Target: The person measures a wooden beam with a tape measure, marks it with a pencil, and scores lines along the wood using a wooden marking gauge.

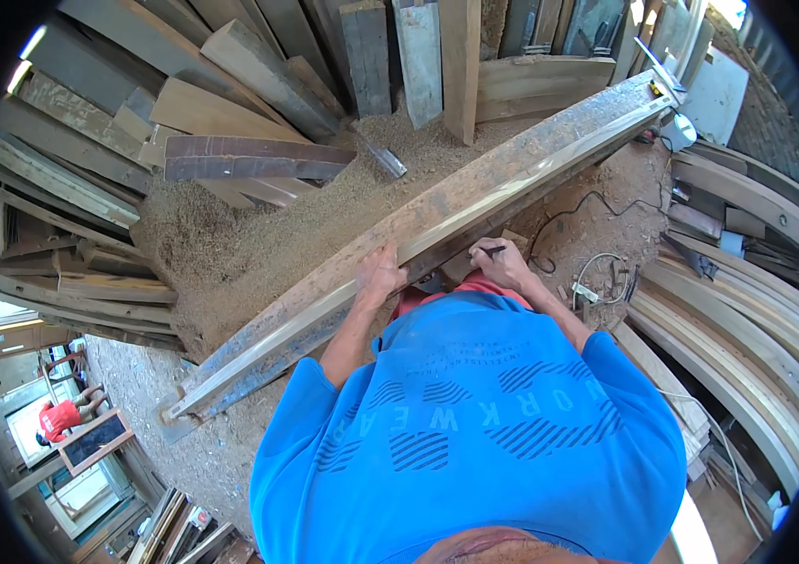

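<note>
A long pale wood strip (503, 193) lies along a weathered, dusty beam (437, 202), slanting from lower left to upper right in front of me. My left hand (381, 273) rests on the strip and the beam near their middle, fingers closed over the wood. Close to my body, to the right, my right hand (505, 263) is curled around a slim dark pencil or marker (493, 250); its exact kind is unclear. At the far right end of the beam is a thin pale straight piece (655, 62), with a small yellow and black item (655, 89) beside it.
Sawdust (230, 244) covers the ground beyond the beam, where a metal piece (386, 160) lies. Boards (268, 75) lean at the back and left. Curved planks (738, 348) are stacked at right, near a coiled cable (602, 277). Another person (61, 418) is far left.
</note>
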Available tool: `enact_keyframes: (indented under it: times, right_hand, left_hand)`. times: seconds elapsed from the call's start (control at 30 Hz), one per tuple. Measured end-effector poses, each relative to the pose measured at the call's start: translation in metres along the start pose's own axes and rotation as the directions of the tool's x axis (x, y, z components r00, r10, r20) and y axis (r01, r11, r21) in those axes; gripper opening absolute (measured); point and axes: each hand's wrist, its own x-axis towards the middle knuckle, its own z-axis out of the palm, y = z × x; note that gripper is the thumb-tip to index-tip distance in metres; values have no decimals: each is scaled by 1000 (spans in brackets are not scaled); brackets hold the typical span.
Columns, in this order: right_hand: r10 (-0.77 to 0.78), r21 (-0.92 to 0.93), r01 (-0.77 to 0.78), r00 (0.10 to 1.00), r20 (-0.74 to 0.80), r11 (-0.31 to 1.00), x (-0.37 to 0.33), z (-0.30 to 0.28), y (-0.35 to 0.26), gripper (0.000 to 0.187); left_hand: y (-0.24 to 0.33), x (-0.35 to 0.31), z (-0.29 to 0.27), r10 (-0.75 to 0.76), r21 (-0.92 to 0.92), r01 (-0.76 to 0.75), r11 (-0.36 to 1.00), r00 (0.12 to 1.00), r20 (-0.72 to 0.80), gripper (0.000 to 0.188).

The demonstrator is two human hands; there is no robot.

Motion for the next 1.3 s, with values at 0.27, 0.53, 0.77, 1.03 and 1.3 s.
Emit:
enact_keyframes:
  times: [0.27,0.53,0.77,1.03,1.3]
  right_hand:
    - [204,-49,-230,930,-306,972,-12,-28,46,18]
    - [384,-25,-461,766,-515,887,-39,-57,56,27]
    - [414,57,-495,651,-637,867,-49,-135,133,30]
    - [355,17,-586,466,-810,810,-17,-350,214,29]
    - [240,-163,-642,493,-836,749,105,-615,337,57]
  left_hand:
    - [5,-4,-10,-31,-40,35,999,995,90,59]
    - [49,23,-8,175,-125,-179,976,984,-44,67]
    - [128,84,4,411,-172,-430,886,901,-139,72]
    - [271,171,9,454,-210,-457,864,889,-66,76]
    - [386,249,45,210,-123,-193,974,967,146,67]
